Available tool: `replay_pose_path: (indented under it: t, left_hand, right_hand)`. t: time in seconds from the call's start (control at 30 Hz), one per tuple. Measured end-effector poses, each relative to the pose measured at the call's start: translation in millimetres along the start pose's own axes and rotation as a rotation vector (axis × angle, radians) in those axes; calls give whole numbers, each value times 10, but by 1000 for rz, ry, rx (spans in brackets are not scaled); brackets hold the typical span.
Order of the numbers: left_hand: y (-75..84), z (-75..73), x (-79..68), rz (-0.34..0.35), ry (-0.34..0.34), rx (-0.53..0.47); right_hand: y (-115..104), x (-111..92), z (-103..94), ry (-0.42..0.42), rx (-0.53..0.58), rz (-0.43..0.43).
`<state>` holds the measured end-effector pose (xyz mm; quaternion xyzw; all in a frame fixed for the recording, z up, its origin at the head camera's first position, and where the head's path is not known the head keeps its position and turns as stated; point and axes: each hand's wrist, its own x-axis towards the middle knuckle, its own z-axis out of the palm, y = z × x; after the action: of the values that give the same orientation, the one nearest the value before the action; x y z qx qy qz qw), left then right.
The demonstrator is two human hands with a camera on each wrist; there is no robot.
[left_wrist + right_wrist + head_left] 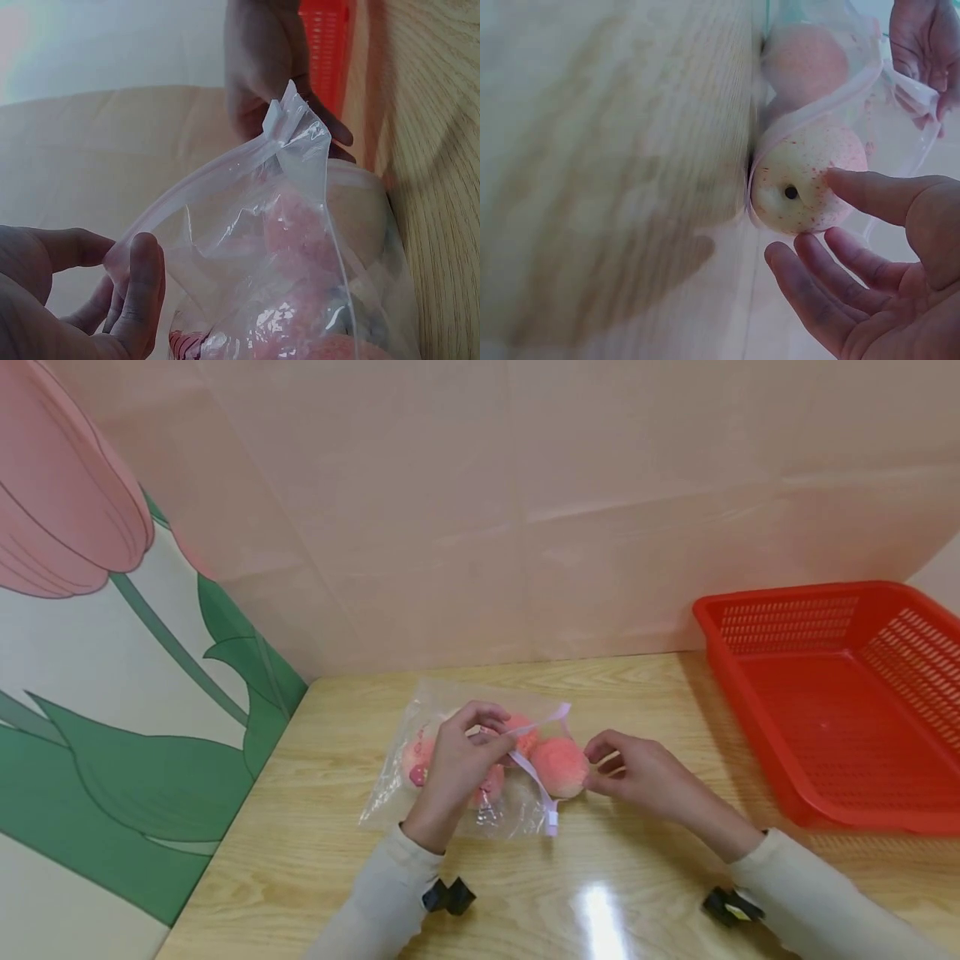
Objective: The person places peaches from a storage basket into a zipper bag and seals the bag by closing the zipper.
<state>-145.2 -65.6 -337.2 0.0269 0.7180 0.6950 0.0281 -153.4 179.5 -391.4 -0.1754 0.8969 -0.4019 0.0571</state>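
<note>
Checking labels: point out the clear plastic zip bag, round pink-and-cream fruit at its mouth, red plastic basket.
Clear plastic zip bag (519,808): head view, lower-right film.
Round pink-and-cream fruit (560,767): head view, middle.
Red plastic basket (858,722): head view, bare floor.

Red basket (870,817), tulip mural (165,777), wooden table (645,893), pale-pink backdrop (480,518)

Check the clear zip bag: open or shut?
Open. In the head view, the bag's lilac zip edges stand apart, a peach in the mouth between them; the left hand pinches the rim.
</note>
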Motion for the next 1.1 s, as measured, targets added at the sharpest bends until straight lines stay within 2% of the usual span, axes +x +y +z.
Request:
replay_pose_path:
  t: [0.23,0.53,0.83,1.1]
  left_hand:
    - [-6,2,1,15,12,28]
    - [-16,-5,15,33,19,46]
    - [-21,-6,10,47,9,24]
    - [-29,-21,24,28,-1,2]
  right_hand:
    - [-44,77,70,10,-4,-5]
    - [-149,176,158,9,-41,34]
    - [-165,233,223,24,-90,-4]
    - [-163,180,195,-24,-68,33]
